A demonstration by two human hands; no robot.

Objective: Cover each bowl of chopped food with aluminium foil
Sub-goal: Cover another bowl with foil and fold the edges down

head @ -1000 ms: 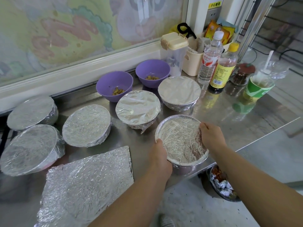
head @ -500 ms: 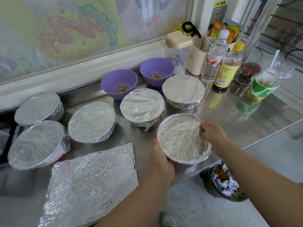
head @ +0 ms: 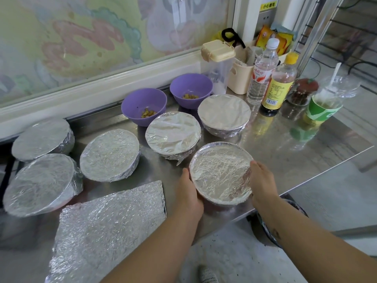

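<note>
Foil-covered bowl at the tabletop's near edge. Left hand and right hand cup its sides, fingers curled round it, apparently crimping the foil under the rim. A spare foil sheet lies ready for the two uncovered purple bowls.

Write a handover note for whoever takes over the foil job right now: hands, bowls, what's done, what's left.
Hands: left hand and right hand cup opposite sides of the near bowl, at the front edge of the steel counter.
Done: the near bowl's top is foiled, and five more covered bowls stand behind it and to its left.
Left: two purple bowls at the back hold chopped food, uncovered. One loose foil sheet lies flat, front left. I see only that one, so the second bowl probably needs a fresh piece.
</note>
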